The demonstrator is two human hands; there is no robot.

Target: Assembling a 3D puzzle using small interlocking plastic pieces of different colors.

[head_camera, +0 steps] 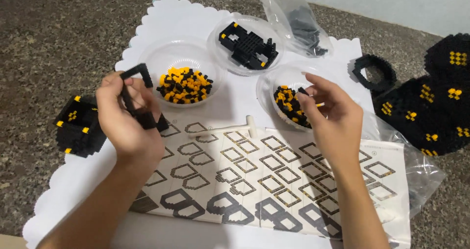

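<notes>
Bricks filled much of what we saw from the head camera. Our left hand (128,116) was closed in a pinch on a thin black brick frame (139,98), an angular loop that rose above the fingers and ran down past them to the instruction sheet (274,180). Our right hand (329,113) hovered over the right clear bowl (268,85), thumb and forefinger pressed together on one tiny black brick (303,90), the other fingers loosely curled.

That bowl held loose black and yellow bricks (289,104). A second clear bowl (161,58) just beside the left hand carried a heap of yellow and black bricks (185,85), and a third clear bowl (220,36) behind them held a partly built black piece (248,45) with yellow corners.

All three stood on a white scalloped mat (171,19) spread over the speckled stone worktop (54,38). The instruction sheet lay across the mat's near part, printed with rows of grey outlined shapes, and a small white tool (235,127) rested at its top edge.

Of packaging, we saw a clear plastic bag (298,19) of dark pieces at the far edge, and another clear bag (416,173) lying flat under the sheet's right side. A black cube-like block (78,126) with yellow dots sat left of the mat, and a large black build (431,102) with yellow patches stood at the right.
</notes>
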